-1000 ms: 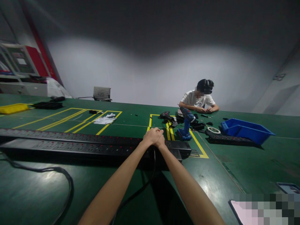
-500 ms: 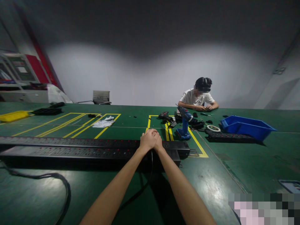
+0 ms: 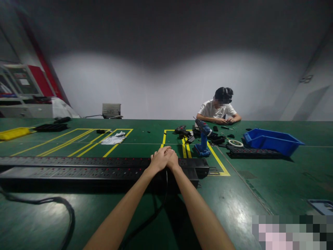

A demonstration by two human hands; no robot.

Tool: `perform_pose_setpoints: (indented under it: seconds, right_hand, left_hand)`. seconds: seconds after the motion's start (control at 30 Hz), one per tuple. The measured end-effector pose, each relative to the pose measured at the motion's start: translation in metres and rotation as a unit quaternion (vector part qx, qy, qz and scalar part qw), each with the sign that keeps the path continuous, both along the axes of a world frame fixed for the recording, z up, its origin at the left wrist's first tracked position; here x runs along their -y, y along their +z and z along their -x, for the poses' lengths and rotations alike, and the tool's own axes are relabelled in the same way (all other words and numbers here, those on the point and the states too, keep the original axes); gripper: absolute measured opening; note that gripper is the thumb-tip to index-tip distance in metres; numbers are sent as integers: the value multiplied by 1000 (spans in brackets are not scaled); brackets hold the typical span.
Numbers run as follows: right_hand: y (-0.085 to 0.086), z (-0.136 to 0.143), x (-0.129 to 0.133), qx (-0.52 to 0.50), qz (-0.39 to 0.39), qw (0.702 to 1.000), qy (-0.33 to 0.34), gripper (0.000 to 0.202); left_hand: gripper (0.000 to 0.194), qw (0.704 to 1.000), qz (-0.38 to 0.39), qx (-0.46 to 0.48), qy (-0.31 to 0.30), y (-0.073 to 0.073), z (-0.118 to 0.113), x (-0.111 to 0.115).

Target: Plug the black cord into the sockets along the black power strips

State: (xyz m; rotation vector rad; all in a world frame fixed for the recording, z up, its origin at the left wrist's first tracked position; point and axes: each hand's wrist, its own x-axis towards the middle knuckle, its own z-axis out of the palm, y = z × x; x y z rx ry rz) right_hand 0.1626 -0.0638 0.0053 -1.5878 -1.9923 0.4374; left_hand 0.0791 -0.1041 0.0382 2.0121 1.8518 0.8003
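My left hand (image 3: 159,160) and my right hand (image 3: 172,159) are clasped together, with fingers closed over one another. They rest above two long black power strips (image 3: 91,172), which lie side by side across the table. No tool or part shows in either hand, though the undersides of both are hidden. A thin black cable (image 3: 166,191) comes out below my hands and runs down between my forearms.
Right of my hands stands a blue cordless drill (image 3: 203,139), with another drill (image 3: 182,130) lying behind it. A blue bin (image 3: 273,140) and a shorter power strip (image 3: 253,152) lie further right. Across the table (image 3: 260,180) sits a person (image 3: 218,109). A thick cable (image 3: 70,211) curves at left.
My clasped hands have shifted slightly left and down in the picture. The whole view has moved a little too; the things on the table stay in place.
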Motion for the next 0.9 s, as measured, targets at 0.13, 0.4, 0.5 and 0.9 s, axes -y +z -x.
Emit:
perform_pose_setpoints:
  seconds: [0.13, 0.4, 0.5, 0.9]
  right_hand:
    - [0, -3, -5, -5, 22, 1000, 2, 27]
    - [0, -39, -3, -197, 7, 954, 224, 35]
    - [-2, -40, 3, -217, -29, 954, 203, 37]
    - [-5, -57, 9, -245, -64, 966, -53, 36]
  left_hand:
    - [50, 999, 5, -3, -37, -6, 12, 4]
    - [43, 989, -57, 0, -133, -8, 24, 12]
    - [43, 989, -60, -7, -134, -7, 26, 15]
    - [33, 990, -55, -121, -46, -21, 32, 15]
